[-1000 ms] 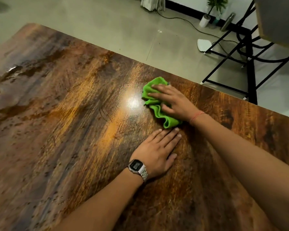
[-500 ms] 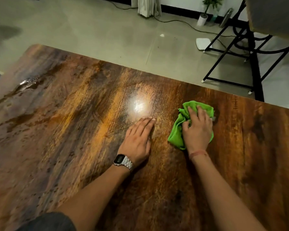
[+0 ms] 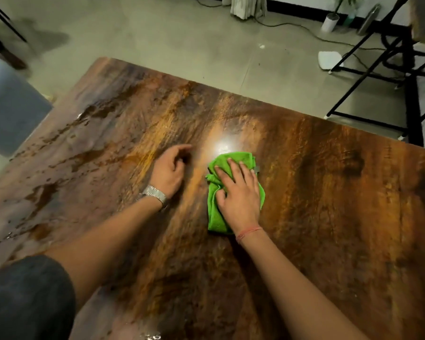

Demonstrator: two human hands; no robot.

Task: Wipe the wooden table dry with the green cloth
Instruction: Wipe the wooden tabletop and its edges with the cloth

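The wooden table (image 3: 329,204) fills most of the head view, dark brown with a bright glare spot near its middle. A crumpled green cloth (image 3: 216,217) lies just below that glare. My right hand (image 3: 238,192) presses down on the cloth with fingers spread and fairly straight, covering its centre. My left hand (image 3: 168,171), a metal watch at the wrist, rests on the bare wood just left of the cloth; its fingers are loosely curled and hold nothing.
Wet patches and droplets (image 3: 66,153) glisten across the table's left part. A black metal frame (image 3: 378,69) stands on the floor beyond the far right edge, with a white pad (image 3: 329,58) beside it. A grey-blue seat (image 3: 8,111) is off the left edge.
My right hand swept the cloth from beyond my left hand round to its right side. My left hand went from lying flat to loosely curled fingers.
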